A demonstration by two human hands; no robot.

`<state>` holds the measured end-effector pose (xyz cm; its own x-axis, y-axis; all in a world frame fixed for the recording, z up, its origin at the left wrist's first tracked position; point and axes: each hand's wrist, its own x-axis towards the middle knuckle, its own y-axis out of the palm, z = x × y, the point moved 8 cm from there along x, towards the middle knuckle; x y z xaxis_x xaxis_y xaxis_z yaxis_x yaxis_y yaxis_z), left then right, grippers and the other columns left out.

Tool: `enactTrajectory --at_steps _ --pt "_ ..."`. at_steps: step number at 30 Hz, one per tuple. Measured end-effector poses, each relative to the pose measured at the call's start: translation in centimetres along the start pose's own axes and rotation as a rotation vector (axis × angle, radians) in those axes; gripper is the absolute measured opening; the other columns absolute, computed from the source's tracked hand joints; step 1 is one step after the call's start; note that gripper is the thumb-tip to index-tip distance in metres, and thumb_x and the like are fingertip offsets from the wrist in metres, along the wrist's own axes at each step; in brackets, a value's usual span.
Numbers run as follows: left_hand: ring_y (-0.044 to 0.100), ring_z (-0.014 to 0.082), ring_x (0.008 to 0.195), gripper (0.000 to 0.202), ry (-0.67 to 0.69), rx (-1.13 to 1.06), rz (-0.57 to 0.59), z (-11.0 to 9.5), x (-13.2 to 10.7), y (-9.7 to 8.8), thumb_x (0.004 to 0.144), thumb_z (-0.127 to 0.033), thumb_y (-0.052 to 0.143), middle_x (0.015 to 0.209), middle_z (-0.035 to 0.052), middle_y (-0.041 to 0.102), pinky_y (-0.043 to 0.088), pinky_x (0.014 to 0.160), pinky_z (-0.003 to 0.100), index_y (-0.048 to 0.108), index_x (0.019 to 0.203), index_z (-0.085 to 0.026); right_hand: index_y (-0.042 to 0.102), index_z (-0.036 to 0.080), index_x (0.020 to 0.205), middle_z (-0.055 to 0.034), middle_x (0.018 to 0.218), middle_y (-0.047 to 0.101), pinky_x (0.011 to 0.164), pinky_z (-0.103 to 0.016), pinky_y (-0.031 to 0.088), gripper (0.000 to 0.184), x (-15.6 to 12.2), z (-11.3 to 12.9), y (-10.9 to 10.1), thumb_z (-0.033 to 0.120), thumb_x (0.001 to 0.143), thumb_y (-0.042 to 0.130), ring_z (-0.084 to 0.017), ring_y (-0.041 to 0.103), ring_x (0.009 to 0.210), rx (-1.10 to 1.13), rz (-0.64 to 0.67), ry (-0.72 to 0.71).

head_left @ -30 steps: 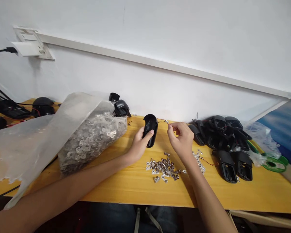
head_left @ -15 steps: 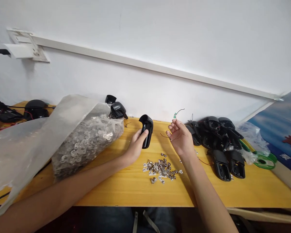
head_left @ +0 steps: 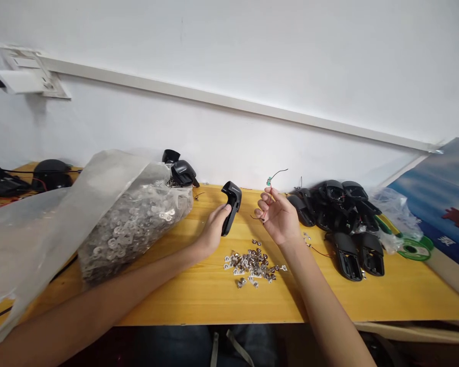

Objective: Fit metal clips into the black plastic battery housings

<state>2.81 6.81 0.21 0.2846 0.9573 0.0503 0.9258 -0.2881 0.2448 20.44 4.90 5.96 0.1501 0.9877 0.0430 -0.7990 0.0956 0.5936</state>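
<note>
My left hand (head_left: 213,229) is wrapped round a black plastic housing (head_left: 230,203), holding it tilted just above the yellow table (head_left: 199,295). My right hand (head_left: 277,220) is raised beside it, palm turned toward me, pinching a thin wire with a small green part (head_left: 270,182) at its top. A loose heap of small silver metal contacts (head_left: 252,262) lies on the table just in front of both hands.
A big clear plastic bag of silver metal pieces (head_left: 132,224) lies at the left. More black housings (head_left: 340,219) are piled at the right, beside a green solder spool (head_left: 415,250). Two black parts (head_left: 179,171) sit behind the bag, against the white wall.
My right hand has pulled the wire out and away from the housing, lifted it and turned its palm toward me. My left hand has tilted the housing slightly.
</note>
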Motion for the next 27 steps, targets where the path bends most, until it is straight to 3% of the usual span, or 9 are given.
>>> enactTrajectory --at_steps 3,7,12,16,20,24,27 --pt "0.068 0.0245 0.092 0.051 0.013 0.033 0.022 -0.3 0.0 0.3 0.095 -0.061 0.059 0.091 0.0085 0.073 0.055 0.078 0.034 0.072 0.115 -0.016 0.071 0.026 0.091 0.0052 0.071 0.049 0.047 -0.025 0.031 0.022 0.0 0.2 0.3 0.041 0.079 0.083 -0.009 0.03 0.054 -0.084 0.018 -0.024" --pt "0.065 0.0277 0.113 0.042 0.08 0.093 0.016 -1.0 -0.1 0.5 0.093 -0.058 0.059 0.106 0.0106 0.076 0.053 0.097 0.037 0.074 0.106 -0.02 0.07 0.025 0.088 0.0093 0.061 0.029 0.045 -0.029 0.015 0.027 -0.1 -0.6 0.4 0.045 0.078 0.084 -0.01 0.013 0.052 -0.245 0.01 -0.015" --pt "0.063 0.0273 0.123 0.039 0.085 0.133 -0.001 -1.0 -0.6 0.7 0.099 -0.056 0.057 0.124 0.01 0.073 0.046 0.108 0.039 0.071 0.115 -0.023 0.066 0.026 0.087 0.0086 0.062 0.033 0.047 -0.03 0.013 0.041 -0.6 -1.2 1.1 0.058 0.076 0.088 -0.009 0.013 0.053 -0.375 0.059 -0.032" --pt "0.065 0.0229 0.101 0.043 0.066 0.085 -0.032 -1.0 -1.1 0.5 0.098 -0.059 0.062 0.113 0.0056 0.069 0.05 0.089 0.035 0.061 0.126 -0.026 0.071 0.026 0.099 0.0079 0.062 0.037 0.047 -0.029 0.02 0.05 -0.9 -1.4 1.5 0.069 0.076 0.085 -0.01 0.02 0.052 -0.452 0.118 -0.041" --pt "0.053 0.0159 0.069 0.048 0.014 0.058 0.141 -0.8 -1.8 1.9 0.097 -0.067 0.061 0.084 -0.0022 0.058 0.042 0.065 0.028 0.053 0.122 -0.026 0.076 0.025 0.109 0.0027 0.07 0.056 0.048 -0.028 0.032 0.058 -1.1 -1.7 1.7 0.069 0.074 0.087 -0.01 0.034 0.053 -0.505 0.123 -0.066" --pt "0.051 0.014 0.066 0.047 0.038 0.059 0.214 -1.0 -2.2 2.7 0.099 -0.07 0.058 0.084 -0.003 0.056 0.039 0.061 0.027 0.046 0.112 -0.026 0.079 0.022 0.107 -0.0052 0.082 0.069 0.047 -0.029 0.04 0.062 -1.5 -2.6 2.6 0.078 0.08 0.076 -0.013 0.047 0.057 -0.535 0.164 -0.033" --pt "0.055 0.0152 0.069 0.042 0.149 0.203 0.221 -1.9 -2.5 2.6 0.105 -0.066 0.047 0.086 -0.0007 0.06 0.041 0.063 0.028 0.047 0.113 -0.025 0.079 0.023 0.104 -0.0041 0.077 0.067 0.046 -0.029 0.039 0.06 -1.6 -2.6 2.7 0.078 0.082 0.074 -0.013 0.047 0.056 -0.546 0.154 -0.052"
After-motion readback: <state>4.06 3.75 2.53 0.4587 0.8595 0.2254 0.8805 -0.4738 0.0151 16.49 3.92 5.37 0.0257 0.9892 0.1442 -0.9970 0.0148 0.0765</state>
